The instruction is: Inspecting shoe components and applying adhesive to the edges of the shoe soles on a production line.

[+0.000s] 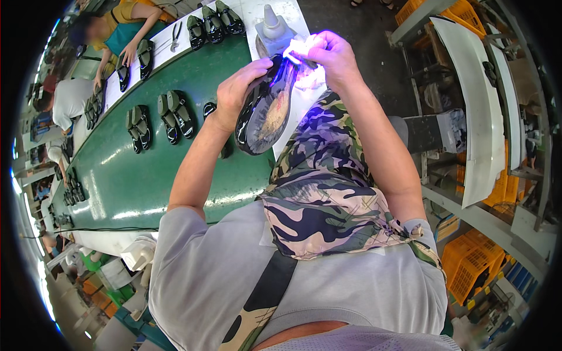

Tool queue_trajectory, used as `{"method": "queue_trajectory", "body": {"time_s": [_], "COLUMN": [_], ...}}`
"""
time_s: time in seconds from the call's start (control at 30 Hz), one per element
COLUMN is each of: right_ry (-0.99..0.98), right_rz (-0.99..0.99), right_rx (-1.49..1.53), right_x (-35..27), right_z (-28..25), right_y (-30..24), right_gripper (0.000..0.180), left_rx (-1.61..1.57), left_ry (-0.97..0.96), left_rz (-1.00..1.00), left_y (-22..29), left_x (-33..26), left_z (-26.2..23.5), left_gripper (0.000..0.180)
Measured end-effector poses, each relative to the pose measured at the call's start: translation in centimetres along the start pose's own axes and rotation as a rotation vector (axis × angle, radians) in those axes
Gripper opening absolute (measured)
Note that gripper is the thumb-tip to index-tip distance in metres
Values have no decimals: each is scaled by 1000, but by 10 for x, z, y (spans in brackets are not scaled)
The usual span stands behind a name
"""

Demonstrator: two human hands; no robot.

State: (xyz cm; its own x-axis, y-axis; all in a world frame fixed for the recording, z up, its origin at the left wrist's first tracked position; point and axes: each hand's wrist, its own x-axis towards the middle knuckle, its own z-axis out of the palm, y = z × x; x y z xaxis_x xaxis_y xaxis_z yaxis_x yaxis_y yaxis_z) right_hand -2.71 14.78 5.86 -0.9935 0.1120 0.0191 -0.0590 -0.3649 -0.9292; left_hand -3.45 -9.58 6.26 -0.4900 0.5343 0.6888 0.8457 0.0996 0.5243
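Observation:
Between my two hands is a glossy black shoe (249, 126), its rough underside with a tan patch turned up toward me. My left hand (234, 93) grips its left side, fingers laid over the edge. At its far end my right hand (338, 57) pinches a crumpled white cloth (300, 47) against the shoe. Bright violet light falls on the cloth and fingertips, washing out detail there. Just beyond stands a grey bottle with a cone-shaped nozzle (271, 20).
On my left runs a green conveyor belt (117, 175) carrying pairs of black shoes (175, 114). More shoes (213, 24) and pliers (175, 36) lie on its white far ledge. A co-worker's hand (129, 52) touches a shoe there. Orange crates (471, 260) and metal racks stand right.

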Motion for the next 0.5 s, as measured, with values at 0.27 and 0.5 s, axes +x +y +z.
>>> {"method": "queue_trajectory", "body": {"time_s": [0.27,0.5], "right_ry": [-98,-101], "right_rz": [140,40], "right_rx": [104,32], "right_x": [-30,-39], "right_z": [2,-2], "right_y": [-23,-61], "right_gripper": [19,19], "left_rx": [108,83], "left_ry": [-73,-208], "left_rz": [-76,-239], "left_y": [6,11], "left_x": [17,30], "left_z": [11,20], "left_gripper": [46,64]}}
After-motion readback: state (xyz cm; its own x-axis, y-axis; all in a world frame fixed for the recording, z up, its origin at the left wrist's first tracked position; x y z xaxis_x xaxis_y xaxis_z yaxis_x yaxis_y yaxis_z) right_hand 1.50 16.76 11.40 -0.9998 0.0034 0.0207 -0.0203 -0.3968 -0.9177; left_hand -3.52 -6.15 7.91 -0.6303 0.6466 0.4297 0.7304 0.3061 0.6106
